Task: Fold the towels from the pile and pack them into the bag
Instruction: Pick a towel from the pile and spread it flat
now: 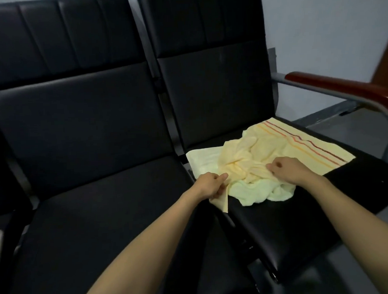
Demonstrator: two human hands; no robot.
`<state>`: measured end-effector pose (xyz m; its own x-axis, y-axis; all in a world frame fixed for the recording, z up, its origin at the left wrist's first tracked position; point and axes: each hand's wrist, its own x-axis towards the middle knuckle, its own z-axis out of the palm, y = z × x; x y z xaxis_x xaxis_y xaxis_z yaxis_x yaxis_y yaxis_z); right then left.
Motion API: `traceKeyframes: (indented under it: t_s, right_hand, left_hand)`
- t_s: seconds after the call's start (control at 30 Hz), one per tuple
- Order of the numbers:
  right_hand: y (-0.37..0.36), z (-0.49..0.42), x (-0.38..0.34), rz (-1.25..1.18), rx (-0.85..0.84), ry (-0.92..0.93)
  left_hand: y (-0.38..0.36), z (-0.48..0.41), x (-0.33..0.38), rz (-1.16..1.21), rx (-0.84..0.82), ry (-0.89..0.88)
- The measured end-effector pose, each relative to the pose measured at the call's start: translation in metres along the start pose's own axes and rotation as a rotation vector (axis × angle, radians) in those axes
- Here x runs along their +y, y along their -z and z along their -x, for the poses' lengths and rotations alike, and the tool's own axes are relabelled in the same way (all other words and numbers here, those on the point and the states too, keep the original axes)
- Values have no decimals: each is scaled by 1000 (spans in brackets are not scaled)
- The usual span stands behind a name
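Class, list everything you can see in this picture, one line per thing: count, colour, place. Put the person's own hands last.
seats: two, black, side by side: left seat, right seat
yellow towel: one, yellow with red and orange stripes, crumpled on the right seat
green towel: one, pale green, under the yellow towel at the front of the pile
white towel: one, cream-white, at the pile's left edge
armrest: one, reddish-brown on a grey metal frame, right of the right seat
wall: pale, behind the seats
bag: none in view
left hand: pinches a corner of the yellow towel
right hand: grips the yellow towel's folds
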<state>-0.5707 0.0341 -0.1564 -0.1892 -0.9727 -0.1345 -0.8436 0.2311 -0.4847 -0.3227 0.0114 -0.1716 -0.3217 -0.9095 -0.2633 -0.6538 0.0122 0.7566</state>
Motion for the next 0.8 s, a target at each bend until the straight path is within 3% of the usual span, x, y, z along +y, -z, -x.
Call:
traceKeyframes:
  t_s: [0.53, 0.63, 0.8]
  right_hand:
    - [-19, -4, 14, -94, 65, 46]
    - [-20, -3, 14, -97, 68, 42]
    - [-21, 3, 10, -16, 72, 26]
  left_hand:
    - [-13, -8, 2, -121, 171, 83]
    - [-13, -4, 8, -243, 224, 31]
    - [9, 11, 26, 8, 416, -205]
